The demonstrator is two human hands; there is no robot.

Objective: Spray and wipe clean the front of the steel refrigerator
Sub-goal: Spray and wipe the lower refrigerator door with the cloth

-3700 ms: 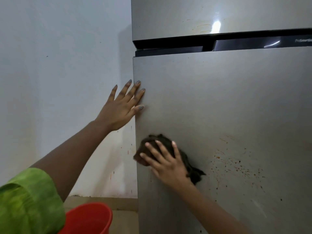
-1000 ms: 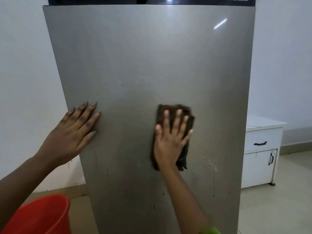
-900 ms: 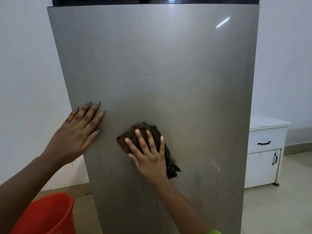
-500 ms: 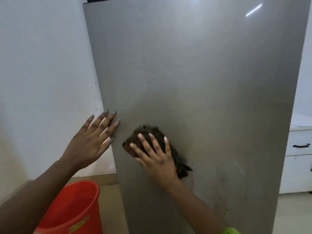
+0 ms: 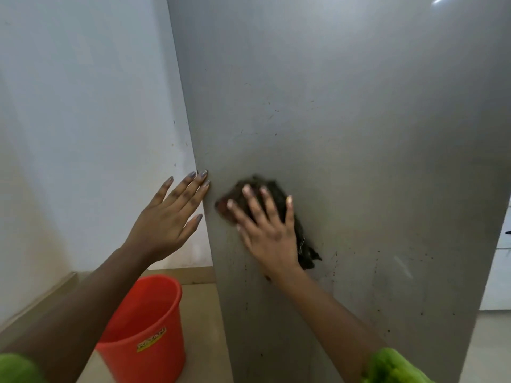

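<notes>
Head view: right hand (image 5: 269, 239), fingers spread flat, is pressing a dark cloth (image 5: 279, 200) against the refrigerator door (image 5: 359, 134); left hand (image 5: 168, 219), open, is touching the door's left edge above a red bucket (image 5: 146, 327).

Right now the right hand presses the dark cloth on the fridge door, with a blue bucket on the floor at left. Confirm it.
Not blue: the head view shows the bucket is red. The right hand does press the dark cloth on the fridge door.
</notes>
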